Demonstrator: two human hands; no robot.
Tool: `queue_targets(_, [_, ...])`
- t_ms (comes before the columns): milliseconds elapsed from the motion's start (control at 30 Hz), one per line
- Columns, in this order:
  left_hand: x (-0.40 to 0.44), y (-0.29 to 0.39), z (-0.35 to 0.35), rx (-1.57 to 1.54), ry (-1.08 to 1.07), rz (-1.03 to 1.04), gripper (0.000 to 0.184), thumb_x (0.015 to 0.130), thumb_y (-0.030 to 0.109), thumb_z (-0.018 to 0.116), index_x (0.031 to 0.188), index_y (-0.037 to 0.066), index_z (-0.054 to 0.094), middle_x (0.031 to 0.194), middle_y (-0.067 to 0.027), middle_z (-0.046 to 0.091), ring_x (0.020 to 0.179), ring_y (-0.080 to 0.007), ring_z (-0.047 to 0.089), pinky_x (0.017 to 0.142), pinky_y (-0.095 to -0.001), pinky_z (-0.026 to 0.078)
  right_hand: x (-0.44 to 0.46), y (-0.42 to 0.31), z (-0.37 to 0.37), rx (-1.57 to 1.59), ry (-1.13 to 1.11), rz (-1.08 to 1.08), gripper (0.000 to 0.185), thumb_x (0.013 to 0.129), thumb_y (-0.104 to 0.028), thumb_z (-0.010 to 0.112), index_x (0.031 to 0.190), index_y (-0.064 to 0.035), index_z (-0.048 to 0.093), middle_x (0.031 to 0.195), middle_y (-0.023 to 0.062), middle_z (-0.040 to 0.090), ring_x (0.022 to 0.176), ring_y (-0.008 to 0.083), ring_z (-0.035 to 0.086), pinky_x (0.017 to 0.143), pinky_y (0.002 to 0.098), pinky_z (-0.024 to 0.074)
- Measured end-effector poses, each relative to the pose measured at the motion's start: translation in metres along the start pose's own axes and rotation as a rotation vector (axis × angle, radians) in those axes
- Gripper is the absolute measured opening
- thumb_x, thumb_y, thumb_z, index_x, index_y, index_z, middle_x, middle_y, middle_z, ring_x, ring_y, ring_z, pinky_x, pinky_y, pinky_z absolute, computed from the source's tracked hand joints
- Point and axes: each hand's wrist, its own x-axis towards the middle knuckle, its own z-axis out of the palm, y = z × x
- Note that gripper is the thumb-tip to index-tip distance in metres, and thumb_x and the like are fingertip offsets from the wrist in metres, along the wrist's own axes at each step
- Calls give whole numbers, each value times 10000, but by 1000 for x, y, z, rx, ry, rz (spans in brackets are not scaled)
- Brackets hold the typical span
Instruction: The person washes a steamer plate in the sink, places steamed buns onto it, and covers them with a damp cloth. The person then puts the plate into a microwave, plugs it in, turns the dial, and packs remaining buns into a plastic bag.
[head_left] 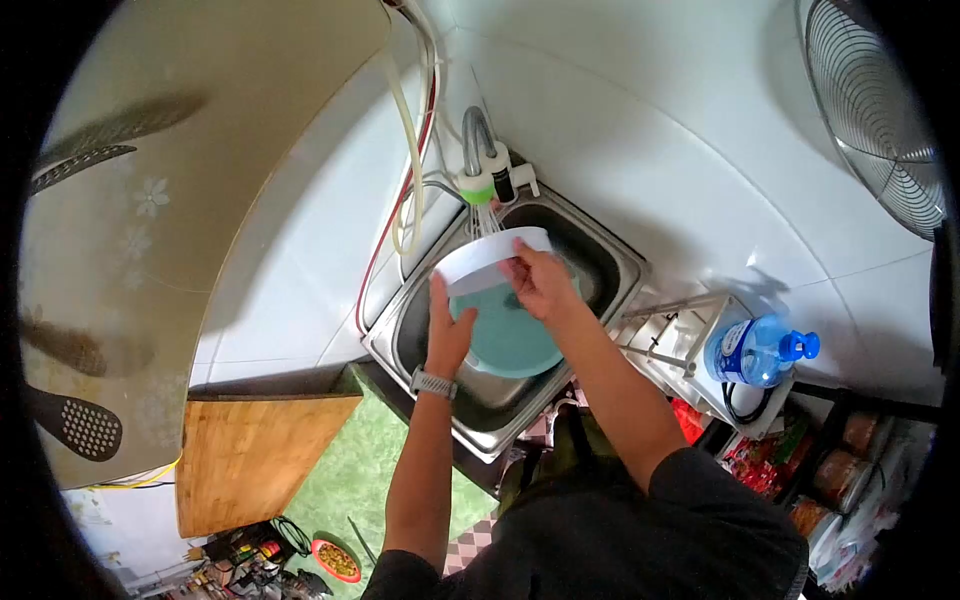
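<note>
Both my hands hold a white bowl point(485, 258), tilted under the tap point(477, 187) with its green-and-white head. Water streams from the tap head toward the bowl. My left hand point(448, 335), with a watch on its wrist, grips the bowl's left end. At the right end, my right hand point(540, 283) has its thumb and fingers on the rim. Beneath them a light teal basin point(510, 340) sits in the steel sink point(625, 262). My hands hide part of the basin, and some fingers are blurred.
Right of the sink, a blue-capped bottle point(755, 352) stands on a white rack point(690, 340). A wire fan guard point(870, 120) hangs at upper right. A wooden board point(250, 450) and an orange-rimmed dish point(336, 560) are at lower left. Hoses point(405, 150) run beside the tap.
</note>
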Motion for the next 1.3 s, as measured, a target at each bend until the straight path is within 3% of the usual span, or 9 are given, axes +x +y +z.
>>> queue_targets(233, [-31,-3,-27,-583,85,-550,801,1018,523,473,1608,80,161,1640,-107,252,1489,-239,280,1203,-377,188,-67,-13,0,-541,-229,162,378,985,-170,655,1314,-23,540,1224,83,642,1087,175,644,945,348,556])
queue_targets(500, [24,3,21,-426,-151,-453,711,1056,520,399,1567,37,293,1597,-146,347,1490,-245,291,1194,-311,233,-105,-78,-39,-893,-470,101,413,972,-152,663,1350,-39,541,1240,52,649,1112,175,623,967,349,513])
queue_targets(667, [48,14,35,-873,-232,-636,858,954,684,473,1581,131,280,1583,-105,369,1445,-329,349,1128,-583,300,-125,-95,-7,-1937,-739,-1,252,972,-189,633,1167,-30,618,1092,110,680,1026,279,645,880,410,513])
queue_targets(833, [30,5,24,-835,-235,-652,777,972,474,581,1585,138,242,1409,-86,524,1200,-263,555,1021,-508,444,-129,-76,-12,-2554,-642,-357,234,896,-140,607,1114,-119,686,1069,128,693,1015,338,671,900,487,505])
queue_targets(1000, [9,-34,14,-819,-157,-659,793,864,39,546,1587,151,240,1326,-105,567,1108,-241,604,889,-428,534,-109,-66,-48,-2516,-565,-578,356,790,14,662,1106,-145,707,1204,89,672,1176,299,604,1087,489,403])
queue_targets(1067, [-4,-43,14,-924,-87,-623,797,828,-14,507,1572,138,266,1317,-106,568,1099,-246,613,870,-432,543,-97,-62,-57,-1979,-506,-898,509,746,43,691,1219,-140,659,1319,130,597,1237,344,552,1142,505,350])
queue_targets(1200, [-25,-52,20,-1071,69,-564,802,714,-131,404,1483,95,377,1317,-119,567,1111,-285,623,850,-442,565,-63,-32,-67,-1558,-109,-967,607,787,12,703,1360,-128,557,1402,179,520,1246,378,546,1126,489,373])
queue_targets(1267, [-33,-53,21,-1085,114,-558,809,675,-164,372,1445,80,419,1322,-124,566,1122,-302,624,849,-446,571,-48,-25,-54,-1065,58,-344,599,894,-77,679,1452,-67,462,1398,202,541,1247,343,550,1026,417,454])
queue_targets(1300, [-37,-50,19,-1141,131,-562,817,678,-175,368,1452,81,406,1336,-130,555,1150,-314,612,877,-458,567,-36,-21,-56,-1057,58,-339,599,894,-77,679,1452,-67,462,1398,202,541,1247,343,550,1026,417,454])
